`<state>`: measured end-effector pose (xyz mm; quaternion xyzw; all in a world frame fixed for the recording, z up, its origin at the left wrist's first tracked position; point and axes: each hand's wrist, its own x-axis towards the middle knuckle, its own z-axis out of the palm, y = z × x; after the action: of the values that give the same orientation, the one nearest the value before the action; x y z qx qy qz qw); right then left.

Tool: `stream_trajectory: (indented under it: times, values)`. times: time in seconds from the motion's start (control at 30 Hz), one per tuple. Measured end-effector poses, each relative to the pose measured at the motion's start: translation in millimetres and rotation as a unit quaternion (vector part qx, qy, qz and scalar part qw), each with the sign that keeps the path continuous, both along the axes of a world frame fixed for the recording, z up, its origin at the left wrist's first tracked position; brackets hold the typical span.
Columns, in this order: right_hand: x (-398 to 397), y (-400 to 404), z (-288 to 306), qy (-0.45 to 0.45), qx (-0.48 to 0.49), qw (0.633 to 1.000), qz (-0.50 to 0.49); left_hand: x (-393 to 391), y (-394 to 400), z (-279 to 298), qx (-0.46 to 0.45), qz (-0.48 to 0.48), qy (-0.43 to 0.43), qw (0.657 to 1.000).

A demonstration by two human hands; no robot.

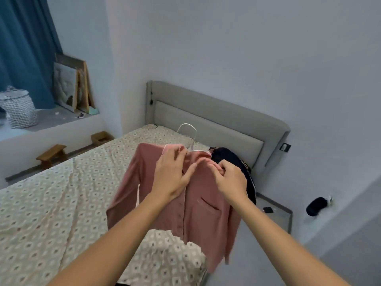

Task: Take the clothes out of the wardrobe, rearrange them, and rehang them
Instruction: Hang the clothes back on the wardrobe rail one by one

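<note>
Right now I have the pink shirt (198, 205) held up in front of me over the near right corner of the bed (51, 203), on a white hanger (186, 131) whose hook pokes up past the collar. My left hand (175, 174) lies against the shirt's left shoulder and collar, fingers partly bent at the neckline; whether they pinch the cloth or the hanger underneath I cannot tell. My right hand (231, 178) is curled round a bunch of fabric at the right side of the collar, gripping it. Judging by this, I am settling the shirt's shoulders onto the hanger, so this piece looks nearly ready to go back. The front appears buttoned and the sleeves hang loose below my forearms. Behind the shirt, to the right and nearer the grey headboard (206, 112), a dark garment (235, 162) lies on the bed, apparently waiting its turn; I cannot make out whether it has a hanger. The wardrobe is not in view, so I cannot say how many clothes are already rehung or remain inside. What is left, as I judge it, is to square this collar, carry the shirt to the rail, and then deal with the dark piece.
</note>
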<state>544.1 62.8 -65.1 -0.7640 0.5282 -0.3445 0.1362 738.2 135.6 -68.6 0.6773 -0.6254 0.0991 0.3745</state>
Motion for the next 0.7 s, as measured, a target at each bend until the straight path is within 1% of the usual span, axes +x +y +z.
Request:
stream_trajectory:
  times: [0.1, 0.17, 0.23, 0.33, 0.43, 0.53, 0.6, 0.7]
  values:
    - [-37, -15, -2, 0.0, 0.02, 0.999, -0.039, -57, -39, -5, 0.037, -0.046, 0.072, 0.996]
    - [-62, -26, -5, -0.001, 0.029, 0.998, -0.056, -88, -64, -7, 0.043, -0.066, 0.11, 0.991]
    - [-84, -37, -7, 0.002, 0.033, 0.997, -0.068, -117, -88, -5, 0.034, -0.074, 0.145, 0.986]
    - [-117, -53, -12, -0.007, 0.03, 0.997, -0.07, -152, -125, -1, -0.009, -0.088, 0.199, 0.976]
    - [-149, -70, -16, -0.027, 0.03, 0.997, -0.073, -181, -160, 2, -0.029, -0.085, 0.206, 0.975]
    - [-179, -85, -18, -0.044, 0.029, 0.995, -0.08, -209, -189, 2, -0.022, -0.074, 0.185, 0.98]
    - [-197, -96, -19, -0.052, 0.025, 0.995, -0.083, -228, -204, 3, -0.02, -0.087, 0.186, 0.979]
    - [-225, -112, -20, -0.063, 0.028, 0.995, -0.074, -253, -224, 4, -0.007, -0.125, 0.211, 0.97]
